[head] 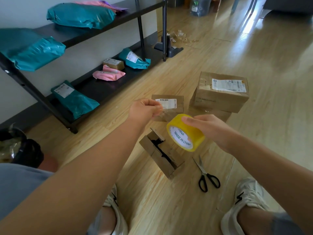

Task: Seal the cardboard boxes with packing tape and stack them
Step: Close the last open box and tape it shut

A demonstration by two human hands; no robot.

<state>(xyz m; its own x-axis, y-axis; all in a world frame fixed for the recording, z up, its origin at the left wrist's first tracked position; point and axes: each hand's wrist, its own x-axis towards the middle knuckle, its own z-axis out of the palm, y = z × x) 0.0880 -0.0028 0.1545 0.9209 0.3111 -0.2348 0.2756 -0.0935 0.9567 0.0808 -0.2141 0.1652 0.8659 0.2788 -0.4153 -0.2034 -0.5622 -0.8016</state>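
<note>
Nearest on floor: scissors (pixel 209 177) just beside unsealed cardboard box (pixel 162 155), flaps apart. Above it, right hand (pixel 208 128) curled round yellow tape roll (pixel 185 133); left hand (pixel 144 110) pinching pulled-out clear tape end (pixel 166 114). Hands apart. Farther: small labelled box (pixel 169 105), two-box stack (pixel 220 99) beside it.

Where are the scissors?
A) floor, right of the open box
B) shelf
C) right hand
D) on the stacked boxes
A: the scissors lie on the floor just right of the open box, untouched, while the right hand holds the tape roll.
</note>
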